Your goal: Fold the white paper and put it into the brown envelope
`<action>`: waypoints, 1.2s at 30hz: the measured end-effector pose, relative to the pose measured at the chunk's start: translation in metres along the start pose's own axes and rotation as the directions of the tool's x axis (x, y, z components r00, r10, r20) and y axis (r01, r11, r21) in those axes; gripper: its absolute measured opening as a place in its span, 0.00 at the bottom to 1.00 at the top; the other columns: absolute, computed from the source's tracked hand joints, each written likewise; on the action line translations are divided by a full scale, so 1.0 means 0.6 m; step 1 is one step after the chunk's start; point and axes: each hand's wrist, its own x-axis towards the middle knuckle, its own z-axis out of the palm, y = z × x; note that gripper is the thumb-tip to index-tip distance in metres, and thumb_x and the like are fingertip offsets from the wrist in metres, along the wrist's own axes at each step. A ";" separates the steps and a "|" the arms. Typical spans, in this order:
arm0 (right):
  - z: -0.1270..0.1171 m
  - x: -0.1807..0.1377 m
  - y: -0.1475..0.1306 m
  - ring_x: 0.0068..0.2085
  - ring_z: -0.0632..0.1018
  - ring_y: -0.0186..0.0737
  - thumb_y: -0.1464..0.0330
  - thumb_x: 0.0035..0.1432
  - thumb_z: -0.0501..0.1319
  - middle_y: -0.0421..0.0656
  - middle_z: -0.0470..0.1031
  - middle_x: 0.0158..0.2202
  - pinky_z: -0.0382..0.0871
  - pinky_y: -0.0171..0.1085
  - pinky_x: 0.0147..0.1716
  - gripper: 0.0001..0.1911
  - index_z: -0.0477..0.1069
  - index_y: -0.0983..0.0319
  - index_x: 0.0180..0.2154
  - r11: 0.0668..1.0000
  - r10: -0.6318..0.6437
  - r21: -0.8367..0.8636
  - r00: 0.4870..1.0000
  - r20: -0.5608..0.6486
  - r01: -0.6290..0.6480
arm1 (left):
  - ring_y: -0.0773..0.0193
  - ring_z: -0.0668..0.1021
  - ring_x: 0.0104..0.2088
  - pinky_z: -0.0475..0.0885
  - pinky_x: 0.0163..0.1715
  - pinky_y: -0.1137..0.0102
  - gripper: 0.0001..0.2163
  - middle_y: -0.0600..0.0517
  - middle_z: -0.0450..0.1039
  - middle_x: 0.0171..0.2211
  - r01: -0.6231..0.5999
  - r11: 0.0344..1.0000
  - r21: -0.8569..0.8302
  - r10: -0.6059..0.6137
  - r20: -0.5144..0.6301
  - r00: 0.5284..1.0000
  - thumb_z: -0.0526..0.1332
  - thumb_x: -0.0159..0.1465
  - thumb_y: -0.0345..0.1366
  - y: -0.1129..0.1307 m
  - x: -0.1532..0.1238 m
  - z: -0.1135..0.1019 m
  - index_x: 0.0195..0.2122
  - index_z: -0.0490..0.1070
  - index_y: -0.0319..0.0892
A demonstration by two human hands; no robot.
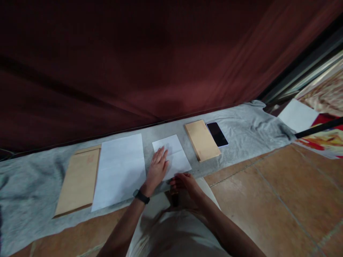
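My left hand (157,167) lies flat with fingers stretched out on the left part of a small folded white paper (173,155) that rests on a grey cloth (241,128). A black band sits on that wrist. My right hand (184,182) is at the paper's near edge, fingers curled and pinched against that edge. Left of the folded paper lies a larger white sheet (119,169), partly over a big brown envelope (79,180). Right of it lies a stack of small brown envelopes (202,140) and a black phone (217,134).
A dark red curtain (134,60) hangs behind the cloth. Brown floor tiles (281,189) spread to the right. At the far right lie another white sheet (297,115), a black rod (318,127) and a colourful printed mat (325,141).
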 end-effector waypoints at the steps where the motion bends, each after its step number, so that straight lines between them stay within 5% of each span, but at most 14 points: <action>1: -0.001 0.001 0.001 0.24 0.77 0.37 0.52 0.49 0.71 0.50 0.82 0.29 0.72 0.36 0.27 0.21 0.77 0.65 0.31 1.000 -0.005 -0.003 1.000 -0.001 0.005 | 0.55 0.57 0.72 0.59 0.69 0.54 0.24 0.44 0.54 0.72 -0.004 1.000 -0.026 0.004 -0.007 1.000 0.49 0.73 0.39 0.007 -0.014 -0.001 0.69 0.57 0.41; 9: 0.001 0.006 -0.003 0.26 0.79 0.38 0.46 0.46 0.70 0.51 0.83 0.31 0.73 0.37 0.28 0.28 0.79 0.65 0.33 0.995 -0.051 -0.083 0.999 0.002 0.051 | 0.55 0.58 0.72 0.60 0.69 0.50 0.21 0.44 0.59 0.70 -0.004 0.999 -0.039 0.004 -0.006 1.000 0.49 0.74 0.36 0.035 -0.066 -0.008 0.67 0.61 0.42; 19: -0.022 -0.011 -0.004 0.32 0.81 0.42 0.44 0.47 0.70 0.48 0.83 0.34 0.74 0.40 0.34 0.29 0.80 0.63 0.36 0.967 -0.029 -0.250 0.995 0.098 0.052 | 0.51 0.58 0.71 0.57 0.70 0.49 0.24 0.42 0.58 0.70 -0.057 0.988 0.147 0.037 0.134 0.990 0.53 0.72 0.43 0.050 -0.096 -0.025 0.67 0.61 0.42; 23: -0.040 -0.014 -0.007 0.33 0.80 0.43 0.43 0.52 0.66 0.45 0.82 0.34 0.74 0.40 0.35 0.27 0.79 0.60 0.35 0.887 -0.216 -0.405 0.974 0.063 0.223 | 0.52 0.59 0.71 0.57 0.70 0.49 0.21 0.44 0.58 0.70 -0.028 0.988 0.153 0.006 0.145 0.989 0.52 0.73 0.40 0.056 -0.095 -0.030 0.66 0.64 0.43; 26: -0.044 -0.007 -0.024 0.41 0.81 0.45 0.50 0.65 0.57 0.46 0.82 0.42 0.75 0.43 0.45 0.22 0.79 0.59 0.44 0.677 -0.484 -0.585 0.869 0.103 0.446 | 0.51 0.58 0.71 0.56 0.70 0.47 0.21 0.43 0.57 0.70 0.033 0.988 0.152 -0.053 0.133 0.990 0.50 0.73 0.38 0.067 -0.094 -0.029 0.66 0.63 0.42; 31: -0.035 0.036 -0.053 0.67 0.66 0.47 0.65 0.71 0.46 0.51 0.67 0.66 0.58 0.49 0.67 0.26 0.65 0.63 0.65 0.078 -0.660 -0.837 0.657 0.364 0.541 | 0.53 0.56 0.72 0.53 0.71 0.49 0.24 0.41 0.56 0.71 0.104 0.984 0.142 -0.116 0.081 0.990 0.46 0.74 0.38 0.093 -0.072 -0.018 0.69 0.58 0.36; 36: -0.032 0.082 -0.052 0.73 0.54 0.47 0.70 0.70 0.46 0.50 0.54 0.72 0.47 0.51 0.71 0.30 0.54 0.66 0.71 -0.311 -0.546 -0.870 0.677 0.493 0.382 | 0.52 0.56 0.72 0.53 0.71 0.51 0.27 0.40 0.56 0.71 0.125 0.984 0.130 -0.130 0.031 0.991 0.45 0.74 0.41 0.102 -0.025 0.009 0.71 0.52 0.34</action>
